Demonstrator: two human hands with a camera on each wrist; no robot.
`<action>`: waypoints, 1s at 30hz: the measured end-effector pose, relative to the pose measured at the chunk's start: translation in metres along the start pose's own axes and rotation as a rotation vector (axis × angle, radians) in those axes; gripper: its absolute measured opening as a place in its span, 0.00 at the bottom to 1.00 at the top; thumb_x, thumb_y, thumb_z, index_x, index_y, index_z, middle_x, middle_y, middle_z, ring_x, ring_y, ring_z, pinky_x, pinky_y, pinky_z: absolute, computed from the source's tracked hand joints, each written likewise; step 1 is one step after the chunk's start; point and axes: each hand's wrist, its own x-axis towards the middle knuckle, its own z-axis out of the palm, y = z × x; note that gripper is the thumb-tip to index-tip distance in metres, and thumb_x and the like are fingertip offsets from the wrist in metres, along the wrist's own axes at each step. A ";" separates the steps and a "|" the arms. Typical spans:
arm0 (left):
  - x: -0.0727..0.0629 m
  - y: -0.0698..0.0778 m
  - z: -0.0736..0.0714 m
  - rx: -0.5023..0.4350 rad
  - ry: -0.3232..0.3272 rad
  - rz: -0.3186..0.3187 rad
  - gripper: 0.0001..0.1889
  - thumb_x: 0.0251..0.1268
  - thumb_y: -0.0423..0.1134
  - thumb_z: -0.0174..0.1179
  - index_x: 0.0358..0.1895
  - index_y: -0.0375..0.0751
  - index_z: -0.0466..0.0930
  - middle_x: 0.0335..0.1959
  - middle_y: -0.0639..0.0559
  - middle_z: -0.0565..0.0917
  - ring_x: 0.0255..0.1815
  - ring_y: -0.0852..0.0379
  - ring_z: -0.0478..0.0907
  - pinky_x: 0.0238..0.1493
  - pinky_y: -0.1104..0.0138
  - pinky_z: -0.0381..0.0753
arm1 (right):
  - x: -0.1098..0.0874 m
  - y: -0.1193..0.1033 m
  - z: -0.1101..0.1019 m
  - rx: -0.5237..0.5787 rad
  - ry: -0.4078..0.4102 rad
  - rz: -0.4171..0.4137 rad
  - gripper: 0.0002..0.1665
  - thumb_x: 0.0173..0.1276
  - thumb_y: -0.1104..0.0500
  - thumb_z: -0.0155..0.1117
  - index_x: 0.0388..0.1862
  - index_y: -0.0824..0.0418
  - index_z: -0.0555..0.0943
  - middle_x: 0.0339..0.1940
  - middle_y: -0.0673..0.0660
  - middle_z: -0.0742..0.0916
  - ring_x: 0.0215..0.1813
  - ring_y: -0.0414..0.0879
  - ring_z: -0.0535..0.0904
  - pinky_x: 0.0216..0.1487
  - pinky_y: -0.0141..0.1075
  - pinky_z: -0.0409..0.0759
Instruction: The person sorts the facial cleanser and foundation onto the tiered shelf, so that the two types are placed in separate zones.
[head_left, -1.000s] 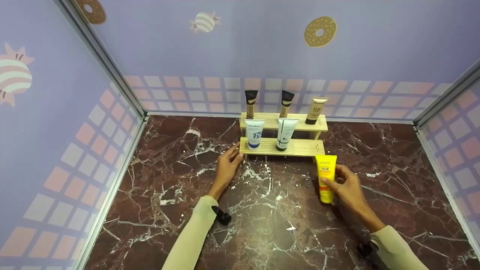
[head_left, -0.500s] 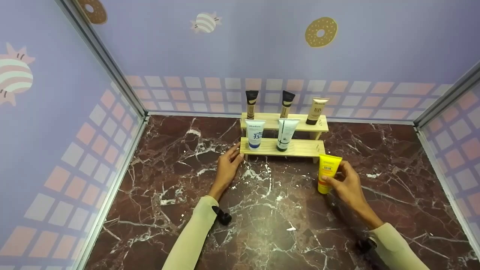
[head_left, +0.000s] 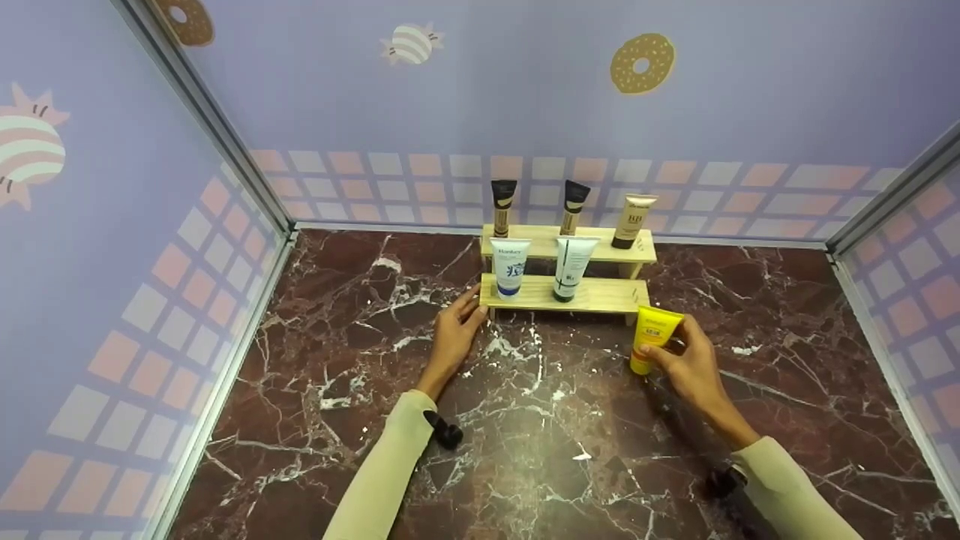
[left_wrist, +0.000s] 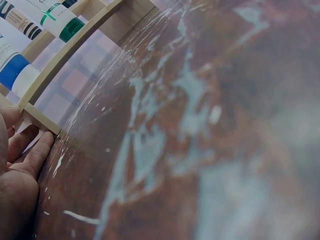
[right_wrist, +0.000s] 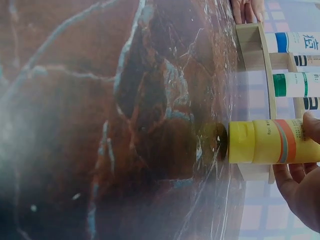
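Note:
My right hand (head_left: 691, 367) pinches a yellow squeeze tube (head_left: 650, 330) between thumb and fingers, cap down and slightly tilted. It is in front of the right end of a two-tier wooden display rack (head_left: 607, 295). The right wrist view shows the yellow cap (right_wrist: 241, 142) just off the tabletop. My left hand (head_left: 454, 334) holds the left end of the lower shelf, fingers (left_wrist: 37, 152) against its leg. Standing on that shelf are a white tube with a blue cap (head_left: 509, 266) and a white tube with a green cap (head_left: 574, 268).
On the upper tier stand two black-and-gold tubes (head_left: 502, 206) (head_left: 574, 206) and a beige tube with a dark cap (head_left: 632, 221). The rack is on a dark red marbled tabletop (head_left: 525, 450), close to the patterned back wall (head_left: 525, 90). Side walls flank the table.
My right hand has carried the yellow tube a little away from me, toward the rack, and its tilt has changed. My left hand and the rack have stayed put.

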 end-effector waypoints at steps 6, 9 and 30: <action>0.001 0.001 0.000 0.013 -0.006 -0.001 0.26 0.82 0.34 0.66 0.78 0.35 0.77 0.66 0.34 0.86 0.70 0.42 0.85 0.71 0.54 0.83 | 0.002 -0.003 0.001 0.022 0.006 -0.010 0.26 0.66 0.78 0.77 0.60 0.75 0.76 0.51 0.73 0.87 0.48 0.39 0.88 0.45 0.30 0.90; 0.000 0.001 0.000 0.010 -0.007 0.006 0.26 0.82 0.35 0.66 0.78 0.34 0.77 0.66 0.33 0.86 0.70 0.42 0.84 0.72 0.53 0.82 | 0.004 -0.004 0.000 0.017 0.003 -0.012 0.27 0.67 0.77 0.77 0.61 0.75 0.75 0.52 0.72 0.87 0.49 0.38 0.87 0.45 0.30 0.90; 0.000 0.002 0.001 0.003 0.007 -0.013 0.26 0.81 0.33 0.66 0.78 0.33 0.77 0.66 0.32 0.85 0.69 0.40 0.84 0.71 0.53 0.83 | 0.024 -0.024 -0.007 0.004 0.010 -0.044 0.30 0.66 0.75 0.79 0.64 0.74 0.76 0.56 0.73 0.88 0.50 0.37 0.87 0.48 0.28 0.89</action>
